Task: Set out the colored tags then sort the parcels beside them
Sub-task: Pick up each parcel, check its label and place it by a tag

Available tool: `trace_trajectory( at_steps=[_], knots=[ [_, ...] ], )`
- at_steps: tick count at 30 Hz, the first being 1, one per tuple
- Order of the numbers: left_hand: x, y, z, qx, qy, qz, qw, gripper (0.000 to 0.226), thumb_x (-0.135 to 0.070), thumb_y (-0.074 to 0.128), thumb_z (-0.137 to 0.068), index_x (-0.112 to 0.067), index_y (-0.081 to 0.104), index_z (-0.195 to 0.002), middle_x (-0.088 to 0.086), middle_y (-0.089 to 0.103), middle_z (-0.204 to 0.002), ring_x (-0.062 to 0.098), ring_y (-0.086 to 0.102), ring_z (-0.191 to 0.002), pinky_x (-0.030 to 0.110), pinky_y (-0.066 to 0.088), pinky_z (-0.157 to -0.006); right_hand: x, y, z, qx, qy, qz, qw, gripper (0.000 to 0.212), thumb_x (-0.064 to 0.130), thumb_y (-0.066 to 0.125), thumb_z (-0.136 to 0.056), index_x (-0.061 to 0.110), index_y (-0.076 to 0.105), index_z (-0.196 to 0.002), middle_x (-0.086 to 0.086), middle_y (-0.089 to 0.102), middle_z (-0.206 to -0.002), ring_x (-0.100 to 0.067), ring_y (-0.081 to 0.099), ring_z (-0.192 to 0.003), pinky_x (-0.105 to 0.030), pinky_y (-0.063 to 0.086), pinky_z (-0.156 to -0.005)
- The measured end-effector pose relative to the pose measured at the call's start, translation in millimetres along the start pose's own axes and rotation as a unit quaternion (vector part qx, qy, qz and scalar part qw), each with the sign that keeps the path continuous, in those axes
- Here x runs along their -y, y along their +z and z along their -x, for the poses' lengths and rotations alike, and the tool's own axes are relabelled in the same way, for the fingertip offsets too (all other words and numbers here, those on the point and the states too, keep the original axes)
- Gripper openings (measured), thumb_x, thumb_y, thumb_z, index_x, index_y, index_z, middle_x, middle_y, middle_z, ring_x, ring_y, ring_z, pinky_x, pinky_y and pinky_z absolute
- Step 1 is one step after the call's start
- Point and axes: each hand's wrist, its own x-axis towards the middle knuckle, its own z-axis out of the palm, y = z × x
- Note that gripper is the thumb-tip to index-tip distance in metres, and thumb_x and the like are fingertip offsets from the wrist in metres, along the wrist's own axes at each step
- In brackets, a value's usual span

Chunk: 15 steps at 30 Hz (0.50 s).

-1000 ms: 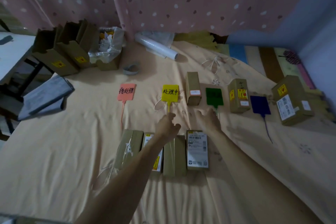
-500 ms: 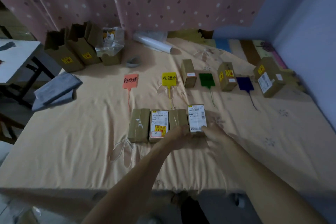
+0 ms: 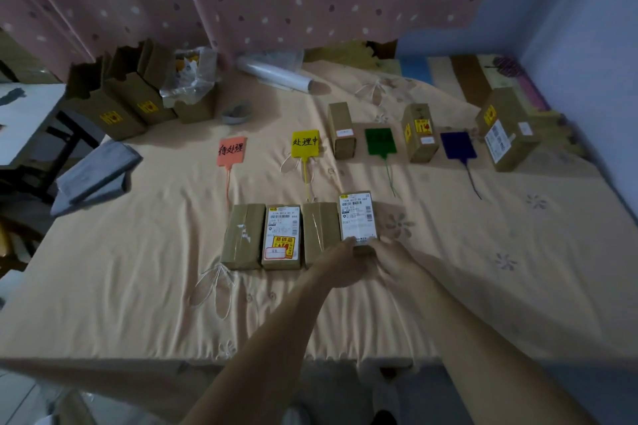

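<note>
Four tags lie in a row on the bed: a pink tag (image 3: 231, 151), a yellow tag (image 3: 305, 143), a green tag (image 3: 380, 142) and a blue tag (image 3: 457, 145). A brown parcel (image 3: 341, 129) stands right of the yellow tag, another parcel (image 3: 419, 138) right of the green one, and a larger parcel (image 3: 505, 134) right of the blue one. Nearer me lie a taped brown parcel (image 3: 243, 236), a parcel with a yellow sticker (image 3: 281, 236) and a plain parcel (image 3: 319, 235). My left hand (image 3: 340, 266) and my right hand (image 3: 393, 257) grip the near end of the white-labelled parcel (image 3: 358, 217).
Open cardboard boxes (image 3: 114, 97) and a plastic bag stand at the back left, with a tape roll (image 3: 236, 114) and a white film roll (image 3: 276, 74) nearby. A grey folded cloth (image 3: 96, 172) lies at the left edge. The bed's front edge (image 3: 207, 360) is close to me.
Both hands drew back from the tags to the front row and closed on the near end of the white-labelled parcel. The camera has pulled back from the bed.
</note>
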Motion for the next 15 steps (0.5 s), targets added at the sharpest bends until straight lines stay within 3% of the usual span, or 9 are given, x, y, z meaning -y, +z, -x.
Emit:
trace_trajectory(
  at_steps=[5,9,12,15],
  knots=[
    [-28.9,1.0,15.3,-0.020,-0.002,0.022,1.000,0.052,-0.027,0.052,-0.084,-0.026,0.053,-0.136,0.001,0.064,-0.134,0.025,0.060,-0.122,0.039,0.049,-0.103,37.6,4.7,35.1,-0.064,0.012,0.043,0.997,0.032,0.027,0.062,-0.096,0.006,0.075,-0.116,-0.006,0.074,-0.108,-0.022,0.068,-0.098,-0.029,0.050,-0.087],
    [-18.3,10.7,3.2,-0.018,-0.037,0.067,0.997,0.061,-0.036,0.065,-0.076,-0.030,0.052,-0.135,0.000,0.066,-0.129,0.023,0.065,-0.117,0.042,0.053,-0.100,28.3,-1.4,22.7,-0.052,0.041,-0.026,0.997,0.034,0.027,0.072,-0.084,0.010,0.078,-0.112,-0.006,0.079,-0.107,-0.021,0.073,-0.097,-0.035,0.057,-0.095],
    [-19.7,11.0,2.4,-0.026,-0.066,0.097,0.993,0.072,-0.036,0.073,-0.078,-0.025,0.045,-0.144,-0.001,0.059,-0.138,0.021,0.059,-0.126,0.033,0.048,-0.105,22.5,1.5,7.9,-0.037,0.071,-0.037,0.996,0.037,0.025,0.070,-0.079,0.012,0.078,-0.112,-0.004,0.080,-0.101,-0.024,0.074,-0.099,-0.040,0.058,-0.096],
    [-27.9,10.1,9.0,-0.078,-0.041,0.057,0.995,0.068,-0.041,0.063,-0.084,-0.013,0.044,-0.143,-0.001,0.047,-0.140,0.023,0.042,-0.138,0.032,0.034,-0.112,45.5,10.2,25.4,-0.021,0.064,0.041,0.997,0.034,0.020,0.060,-0.090,0.013,0.073,-0.121,-0.010,0.073,-0.122,-0.028,0.068,-0.112,-0.035,0.053,-0.099]
  ],
)
